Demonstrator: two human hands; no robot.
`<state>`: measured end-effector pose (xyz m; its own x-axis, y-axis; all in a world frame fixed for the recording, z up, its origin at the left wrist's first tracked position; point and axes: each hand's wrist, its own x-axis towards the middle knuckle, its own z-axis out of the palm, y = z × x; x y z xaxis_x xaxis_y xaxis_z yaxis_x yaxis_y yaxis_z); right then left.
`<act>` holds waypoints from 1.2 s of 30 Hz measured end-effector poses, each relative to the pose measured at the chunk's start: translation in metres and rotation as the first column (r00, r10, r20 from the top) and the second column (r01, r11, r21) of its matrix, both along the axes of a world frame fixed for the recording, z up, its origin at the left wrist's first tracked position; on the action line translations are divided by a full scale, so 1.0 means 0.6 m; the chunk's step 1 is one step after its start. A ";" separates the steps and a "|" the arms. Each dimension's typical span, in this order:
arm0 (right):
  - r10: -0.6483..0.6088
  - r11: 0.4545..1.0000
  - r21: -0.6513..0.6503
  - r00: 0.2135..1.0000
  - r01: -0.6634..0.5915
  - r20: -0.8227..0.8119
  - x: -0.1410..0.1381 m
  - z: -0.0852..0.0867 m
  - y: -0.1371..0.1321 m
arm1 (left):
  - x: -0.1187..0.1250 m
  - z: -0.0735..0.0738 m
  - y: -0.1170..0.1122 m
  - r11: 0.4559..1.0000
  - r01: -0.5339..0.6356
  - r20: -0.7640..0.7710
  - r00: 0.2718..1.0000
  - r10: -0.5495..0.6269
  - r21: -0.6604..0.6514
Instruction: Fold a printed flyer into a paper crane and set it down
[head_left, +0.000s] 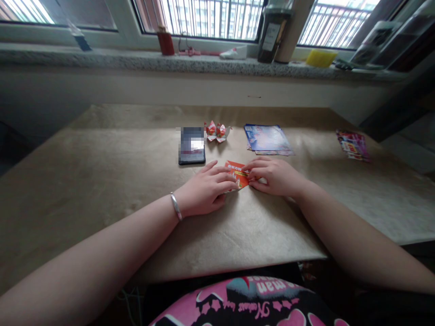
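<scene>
A small orange printed paper (237,173) lies flat on the beige table (102,181), partly folded. My left hand (204,190), with a silver bracelet on its wrist, presses the paper's left side with fingers laid flat and close together. My right hand (273,175) holds down the paper's right edge, fingertips pinched against it. Both hands meet over the paper, which is partly hidden under them.
A dark phone (191,146) lies just behind my left hand. Two folded red-and-white paper figures (216,131) sit beside it. A stack of blue printed sheets (267,139) lies behind my right hand, another colourful sheet (353,145) far right. The windowsill (136,59) holds several items.
</scene>
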<state>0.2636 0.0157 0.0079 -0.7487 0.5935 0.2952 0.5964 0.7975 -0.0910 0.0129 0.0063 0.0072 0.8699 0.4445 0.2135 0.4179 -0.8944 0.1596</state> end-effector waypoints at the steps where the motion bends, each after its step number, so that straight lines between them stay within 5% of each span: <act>1: -0.001 1.000 -0.018 1.000 0.001 -0.003 0.000 -0.001 0.000 | -0.001 0.000 0.002 1.000 -0.011 -0.001 1.000 0.011 0.024; 11: 0.048 0.997 -0.054 0.999 -0.049 -0.009 -0.012 -0.003 -0.009 | -0.005 -0.004 0.013 0.980 -0.052 0.017 0.999 0.049 0.190; 36: 0.080 0.993 0.089 0.996 -0.082 0.029 -0.027 -0.002 -0.019 | -0.006 -0.010 0.022 0.988 0.000 -0.043 0.999 0.007 0.157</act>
